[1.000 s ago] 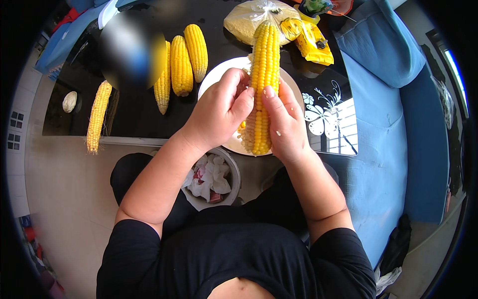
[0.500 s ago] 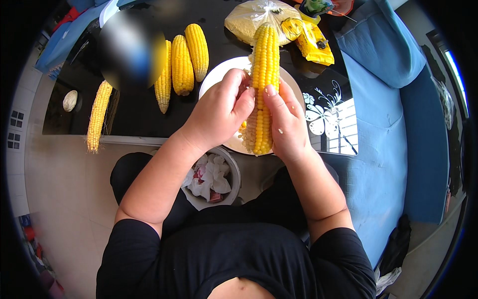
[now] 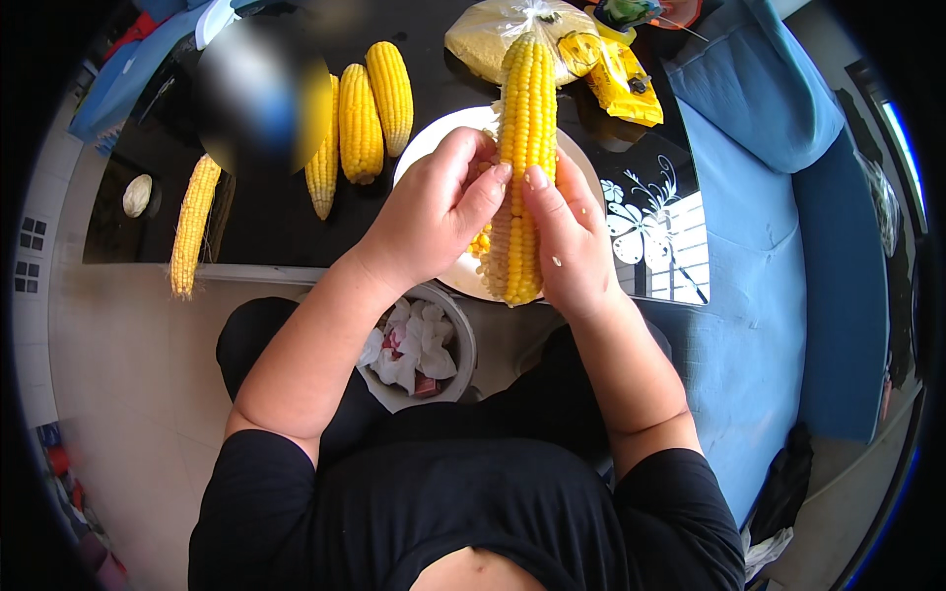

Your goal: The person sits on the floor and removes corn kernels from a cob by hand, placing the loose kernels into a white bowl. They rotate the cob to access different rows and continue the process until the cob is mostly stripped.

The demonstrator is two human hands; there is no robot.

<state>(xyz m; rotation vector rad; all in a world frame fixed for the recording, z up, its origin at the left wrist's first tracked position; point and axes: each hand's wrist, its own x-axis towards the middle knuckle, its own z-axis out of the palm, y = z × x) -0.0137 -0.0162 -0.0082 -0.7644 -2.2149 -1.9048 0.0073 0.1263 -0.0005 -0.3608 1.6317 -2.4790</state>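
Observation:
Between my hands, over a white plate (image 3: 426, 148), an ear of corn (image 3: 528, 113) is held lengthwise. Its left side shows a pale strip stripped of kernels; yellow rows cover the rest. My right hand (image 3: 572, 236) is closed round its right side, the thumb lying on the kernels and a few loose bits stuck to the skin. My left hand (image 3: 429, 212) has its thumb tip pressed at the edge of the bare strip, its other fingers curled and partly hidden. Loose yellow kernels (image 3: 480, 242) show on the plate beneath my left hand.
Several whole ears of corn (image 3: 361, 123) lie on the black table (image 3: 286, 231), with a thin ear (image 3: 194, 222) at its left edge. A bag of yellow grain (image 3: 488, 44) and a yellow packet (image 3: 628, 84) sit behind the plate. Below stands a waste bin (image 3: 465, 340); blue seating (image 3: 749, 236) is at right.
My left thumb has shifted slightly up along the bare strip. More loose kernels show beneath my left hand. The ear stays in nearly the same place.

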